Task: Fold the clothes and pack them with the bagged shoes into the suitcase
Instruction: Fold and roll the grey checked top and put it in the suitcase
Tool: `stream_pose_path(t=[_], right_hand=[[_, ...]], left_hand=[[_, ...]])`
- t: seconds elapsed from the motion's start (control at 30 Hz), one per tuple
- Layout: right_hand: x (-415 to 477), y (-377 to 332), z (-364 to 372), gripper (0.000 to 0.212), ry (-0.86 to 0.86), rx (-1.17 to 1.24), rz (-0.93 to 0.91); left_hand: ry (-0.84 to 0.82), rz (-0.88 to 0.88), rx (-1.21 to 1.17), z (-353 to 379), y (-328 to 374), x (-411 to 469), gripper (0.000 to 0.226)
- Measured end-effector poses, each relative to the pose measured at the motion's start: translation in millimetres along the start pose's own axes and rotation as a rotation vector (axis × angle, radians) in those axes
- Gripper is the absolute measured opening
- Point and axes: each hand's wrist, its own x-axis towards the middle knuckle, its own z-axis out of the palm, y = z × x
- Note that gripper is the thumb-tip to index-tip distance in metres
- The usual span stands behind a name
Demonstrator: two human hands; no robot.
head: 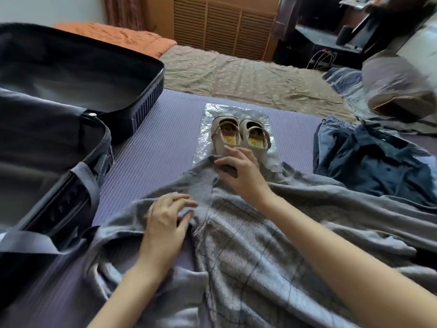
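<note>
Dark navy suitcase (147,102) open, interior blurred; beige shoes (218,144) on clear plastic bag (236,110); left hand (165,223) fingers spread, right hand (241,178) fingers curled, grip unclear.

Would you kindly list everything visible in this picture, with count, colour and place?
suitcase: one, dark navy, lying open at left
shoes: one pair, beige, centre, at the bag
bag: one, clear plastic, centre; whether the shoes are in or on it, cannot tell
garment: one, grey with a checked panel, spread in the foreground, its collar end over the bag's near edge
blue clothes: one pile, denim and navy, right
mat: one, purple, ribbed, under the bag and garment
sheet: one, tan, beyond the mat
blanket: one, orange, far left
left hand: rests on the garment
right hand: at the garment's collar, grip unclear
</note>
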Motion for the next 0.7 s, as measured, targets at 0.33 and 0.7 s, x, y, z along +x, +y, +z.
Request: stream_pose_path(t=[0.33,0.7], right_hand=[[-229,-36,8,0.033,0.052,-0.112,-0.26],[-330,-50,19,0.029,0.229,-0.263,-0.149]], left_hand=[[-0.166,0.108,-0.006,-14,1,-112,0.047],[-0.1,0.143,0.12,-44,10,-143,0.051]])
